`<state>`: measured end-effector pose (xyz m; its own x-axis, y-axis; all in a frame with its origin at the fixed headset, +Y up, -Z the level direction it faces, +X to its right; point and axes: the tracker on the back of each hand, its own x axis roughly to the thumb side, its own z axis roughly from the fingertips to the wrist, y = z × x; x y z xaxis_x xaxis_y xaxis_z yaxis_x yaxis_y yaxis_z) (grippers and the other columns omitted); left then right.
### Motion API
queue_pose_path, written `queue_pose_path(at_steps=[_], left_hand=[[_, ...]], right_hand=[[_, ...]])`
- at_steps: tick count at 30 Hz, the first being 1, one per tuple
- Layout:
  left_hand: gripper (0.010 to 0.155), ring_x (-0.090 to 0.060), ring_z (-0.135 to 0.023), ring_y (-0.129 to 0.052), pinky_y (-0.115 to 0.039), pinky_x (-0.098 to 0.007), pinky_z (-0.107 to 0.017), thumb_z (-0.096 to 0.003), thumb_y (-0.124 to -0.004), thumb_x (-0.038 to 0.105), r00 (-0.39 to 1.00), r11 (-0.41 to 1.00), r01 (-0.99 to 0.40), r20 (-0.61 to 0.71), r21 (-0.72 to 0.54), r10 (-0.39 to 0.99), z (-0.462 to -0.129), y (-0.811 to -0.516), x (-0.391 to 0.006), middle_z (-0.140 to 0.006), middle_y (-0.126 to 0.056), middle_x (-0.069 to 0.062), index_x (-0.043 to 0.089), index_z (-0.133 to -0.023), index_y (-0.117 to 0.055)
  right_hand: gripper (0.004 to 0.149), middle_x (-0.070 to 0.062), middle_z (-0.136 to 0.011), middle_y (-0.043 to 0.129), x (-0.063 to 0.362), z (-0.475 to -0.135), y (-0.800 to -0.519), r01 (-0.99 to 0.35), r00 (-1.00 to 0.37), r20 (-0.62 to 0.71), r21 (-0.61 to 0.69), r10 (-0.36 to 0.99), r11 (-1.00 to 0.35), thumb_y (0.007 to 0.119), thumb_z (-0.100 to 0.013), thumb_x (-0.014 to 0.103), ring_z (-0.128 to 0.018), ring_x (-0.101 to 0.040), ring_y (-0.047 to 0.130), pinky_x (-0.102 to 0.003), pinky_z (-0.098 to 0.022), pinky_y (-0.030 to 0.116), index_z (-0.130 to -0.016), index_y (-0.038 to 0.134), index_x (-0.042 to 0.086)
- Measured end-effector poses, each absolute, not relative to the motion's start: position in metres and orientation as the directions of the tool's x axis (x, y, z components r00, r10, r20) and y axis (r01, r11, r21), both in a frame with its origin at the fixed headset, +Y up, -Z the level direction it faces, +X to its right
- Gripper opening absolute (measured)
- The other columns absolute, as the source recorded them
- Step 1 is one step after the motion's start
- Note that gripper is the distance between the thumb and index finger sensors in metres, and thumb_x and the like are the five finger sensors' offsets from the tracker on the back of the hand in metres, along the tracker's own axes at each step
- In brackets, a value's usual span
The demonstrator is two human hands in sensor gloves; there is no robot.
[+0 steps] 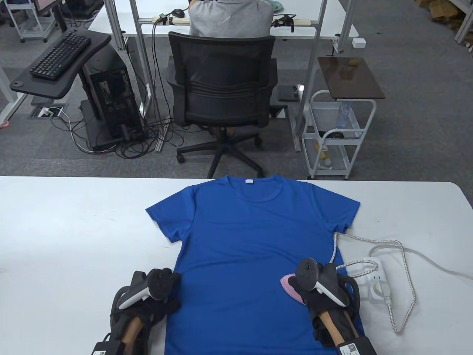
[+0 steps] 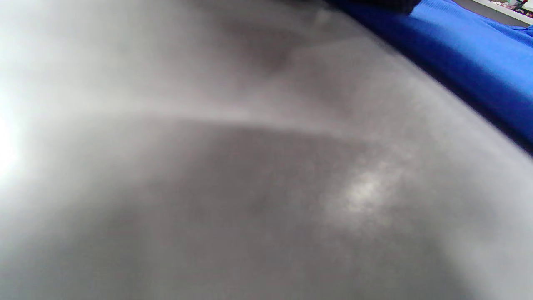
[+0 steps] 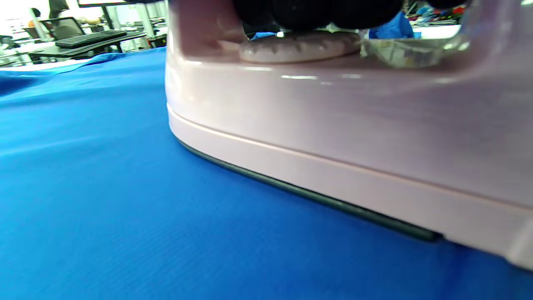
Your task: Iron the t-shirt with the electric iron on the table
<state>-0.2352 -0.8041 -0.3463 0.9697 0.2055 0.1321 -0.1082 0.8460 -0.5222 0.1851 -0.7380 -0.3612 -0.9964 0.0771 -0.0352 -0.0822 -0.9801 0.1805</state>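
Right grip [image 1: 314,286] curls round the iron [image 1: 292,287] — soleplate flat on the t-shirt [image 1: 251,236]. Left grip [image 1: 162,296] pins the hem taut — fingers hidden, state unclear.

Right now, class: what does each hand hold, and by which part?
The right hand grips the pink iron by its top handle. The left hand holds nothing, resting at the blue t-shirt's edge.

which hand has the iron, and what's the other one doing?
The right hand grips the pink iron, which sits on the blue t-shirt low on its right side. The left hand holds no tool; it rests at the shirt's left edge.
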Motion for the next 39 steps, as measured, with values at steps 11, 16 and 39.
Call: queue_pose_path(at_steps=[11, 16, 39], left_hand=[[0.077, -0.033, -0.109, -0.015, -0.024, -0.058, -0.076, -0.0468, -0.063, 0.051, 0.969, 0.845, -0.109, 0.133, -0.523, 0.207, -0.346, -0.804, -0.235, -0.117, -0.016, 0.002, 0.033, -0.11, -0.025], [0.077, -0.033, -0.109, -0.014, -0.024, -0.058, -0.075, -0.0469, -0.063, 0.051, 0.968, 0.841, -0.113, 0.133, -0.529, 0.214, -0.346, -0.804, -0.236, -0.116, -0.016, 0.003, 0.033, -0.11, -0.024], [0.077, -0.035, -0.109, -0.014, -0.024, -0.059, -0.075, -0.0471, -0.063, 0.051, 0.968, 0.844, -0.098, 0.146, -0.527, 0.204, -0.346, -0.804, -0.234, -0.117, -0.015, 0.001, 0.032, -0.11, -0.024]], right_hand=[[0.065, -0.018, -0.078, 0.075, 0.207, -0.403, -0.738, -0.109, -0.973, -0.22, 0.164, 0.071, -0.98, 0.059, -0.045, 0.054, -0.064, -0.04, 0.077, -0.061, -0.055, 0.064, -0.099, 0.058, 0.019], [0.065, -0.017, -0.078, 0.075, 0.209, -0.415, -0.738, -0.111, -0.965, -0.254, 0.164, 0.067, -0.98, 0.059, -0.045, 0.054, -0.063, -0.039, 0.077, -0.061, -0.055, 0.065, -0.099, 0.058, 0.018], [0.069, -0.018, -0.081, 0.076, 0.198, -0.49, -0.738, -0.099, -0.895, -0.444, 0.081, 0.054, -0.992, 0.058, -0.046, 0.053, -0.064, -0.039, 0.079, -0.061, -0.055, 0.067, -0.102, 0.058, 0.013]])
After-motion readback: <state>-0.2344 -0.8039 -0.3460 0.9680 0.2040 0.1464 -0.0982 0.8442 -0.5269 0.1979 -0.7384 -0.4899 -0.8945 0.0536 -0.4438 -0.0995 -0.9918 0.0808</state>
